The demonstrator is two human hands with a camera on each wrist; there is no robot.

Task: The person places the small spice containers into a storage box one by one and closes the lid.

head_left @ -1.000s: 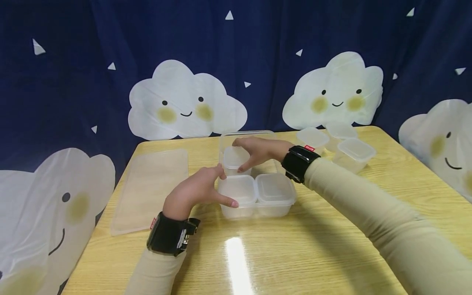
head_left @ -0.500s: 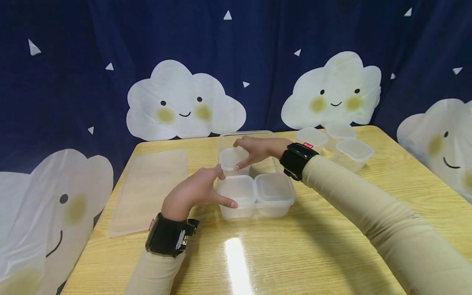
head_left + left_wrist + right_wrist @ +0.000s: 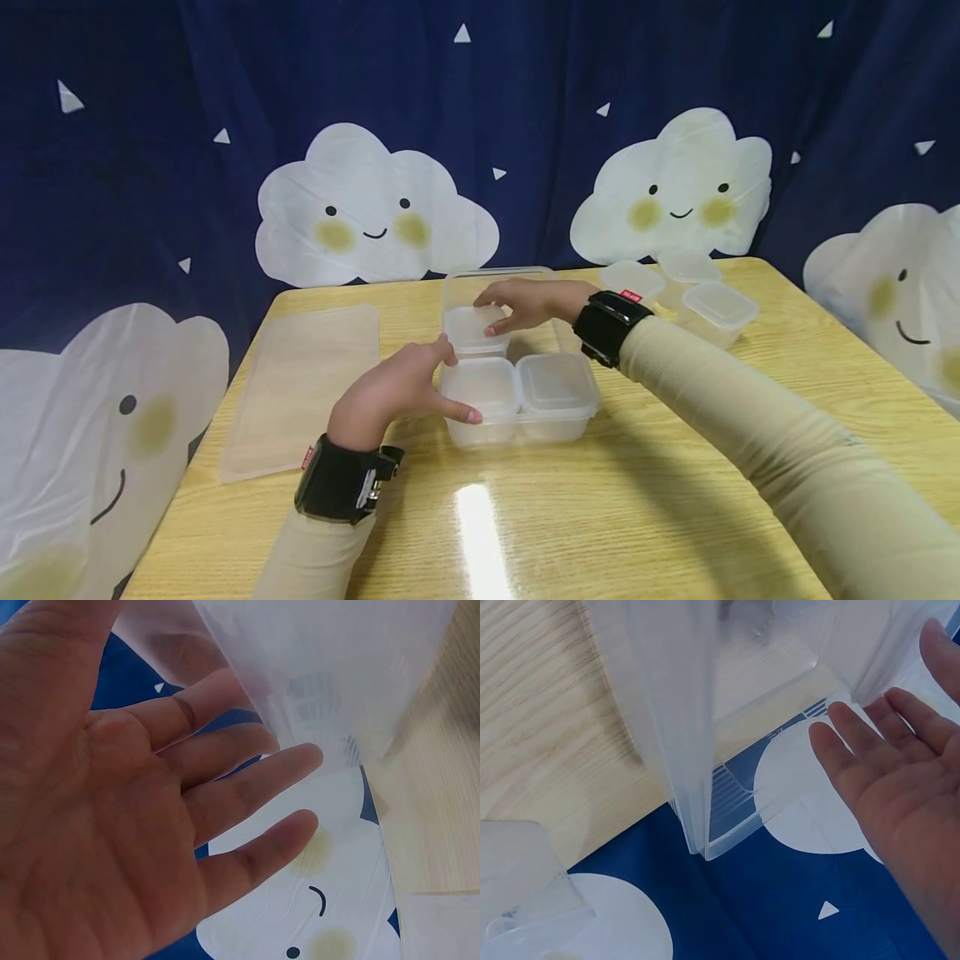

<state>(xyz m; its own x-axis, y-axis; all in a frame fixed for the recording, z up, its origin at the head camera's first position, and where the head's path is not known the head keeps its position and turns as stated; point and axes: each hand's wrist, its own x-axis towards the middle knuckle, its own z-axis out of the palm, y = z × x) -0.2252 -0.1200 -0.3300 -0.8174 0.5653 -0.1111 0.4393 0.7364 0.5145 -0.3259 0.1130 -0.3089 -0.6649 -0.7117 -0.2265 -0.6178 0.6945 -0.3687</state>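
Observation:
A large clear plastic container [image 3: 498,272] stands mid-table with three small lidded boxes inside. One box [image 3: 480,385] sits at its front left, another [image 3: 557,383] at its front right. Behind them, at the back left, is the third box [image 3: 463,327]. My left hand [image 3: 397,383] spans the container's front-left corner, thumb at the front rim; in the left wrist view its fingers are extended beside the translucent wall. My right hand [image 3: 525,302] reaches over the container, thumb and fingertips at the third box's lid; the right wrist view shows its fingers [image 3: 855,739] nearly straight.
A large flat translucent lid [image 3: 303,392] lies on the table to the left. At the back right stand three more small lidded boxes, the nearest box [image 3: 718,307] in front of the other two. A dark blue curtain [image 3: 525,83] with cloud prints hangs behind the table.
The third small box has shifted slightly left and lower inside the large container. My right thumb has risen from its front side to the lid. My left hand has stayed at the corner.

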